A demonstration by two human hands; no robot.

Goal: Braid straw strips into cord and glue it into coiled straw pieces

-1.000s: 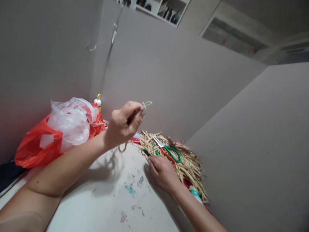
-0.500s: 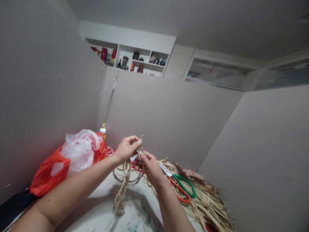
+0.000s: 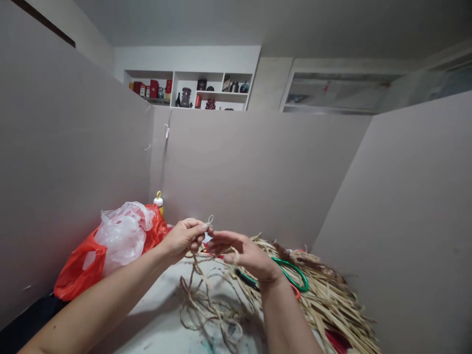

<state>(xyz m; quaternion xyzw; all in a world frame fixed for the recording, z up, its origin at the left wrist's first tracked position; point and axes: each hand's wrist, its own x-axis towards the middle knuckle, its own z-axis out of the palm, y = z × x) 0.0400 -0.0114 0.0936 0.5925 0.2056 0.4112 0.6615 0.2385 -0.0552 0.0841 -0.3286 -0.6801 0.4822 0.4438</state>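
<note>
My left hand [image 3: 187, 239] is closed in a pinch on one end of a thin twisted straw cord [image 3: 206, 290]. A small pale loop sticks up above its fingertips. My right hand [image 3: 241, 253] is just to the right, its fingers stretched out towards the left hand, with a strand of the cord lying across it near the thumb. Below both hands, the rest of the cord hangs in loose tangled loops over the white tabletop. Scissors with green and red handles [image 3: 295, 273] lie behind my right wrist, their blades mostly hidden.
A heap of dry straw strips [image 3: 328, 300] spreads over the right side of the table [image 3: 147, 314]. To the left stand red and clear plastic bags [image 3: 121, 241] and a white and yellow bottle [image 3: 158, 200]. Grey partitions [image 3: 250, 172] enclose the table, with a shelf [image 3: 191, 91] beyond.
The bunched cord has dropped into looser, spread-out loops. My right hand has moved right and its fingers have straightened away from the cord's end. The view has tilted slightly.
</note>
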